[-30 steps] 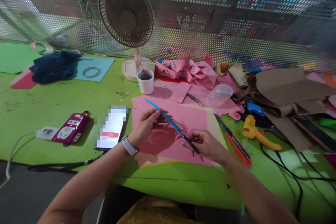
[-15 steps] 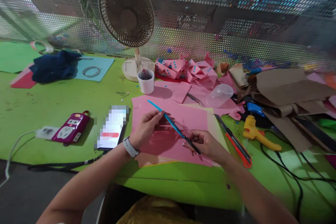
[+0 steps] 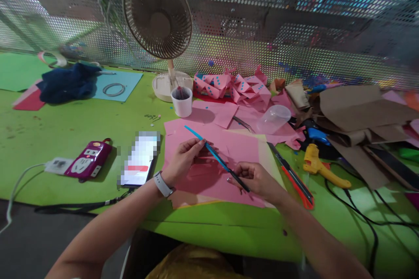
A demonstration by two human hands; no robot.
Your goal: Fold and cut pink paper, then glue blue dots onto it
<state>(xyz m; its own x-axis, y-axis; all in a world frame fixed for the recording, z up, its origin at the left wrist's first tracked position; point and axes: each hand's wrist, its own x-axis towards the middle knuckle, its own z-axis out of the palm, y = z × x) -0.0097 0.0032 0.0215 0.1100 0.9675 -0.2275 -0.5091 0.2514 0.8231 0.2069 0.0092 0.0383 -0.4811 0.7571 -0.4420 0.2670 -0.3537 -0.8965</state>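
Over the pink paper sheets (image 3: 242,146), my left hand (image 3: 183,159) pinches a narrow blue strip (image 3: 214,154) between thumb and fingertips. The strip slants from upper left down to the right. My right hand (image 3: 257,178) is closed round a slim black tool (image 3: 241,181) that lines up with the strip's lower end; its exact kind and how it meets the strip I cannot make out. A red and black utility knife (image 3: 294,178) lies right of the sheets. Behind them, metal tweezers (image 3: 242,124) rest on pink paper.
At left lie a phone (image 3: 140,157) and a purple power socket (image 3: 90,159). A fan (image 3: 159,22) and a white cup (image 3: 182,103) stand behind. Folded pink pieces (image 3: 232,85), a clear cup (image 3: 276,118), a yellow glue gun (image 3: 322,168) with cables and brown paper (image 3: 356,104) crowd the right.
Hardly anything differs. Both hands keep their grips, and the blue strip has shifted only very slightly.
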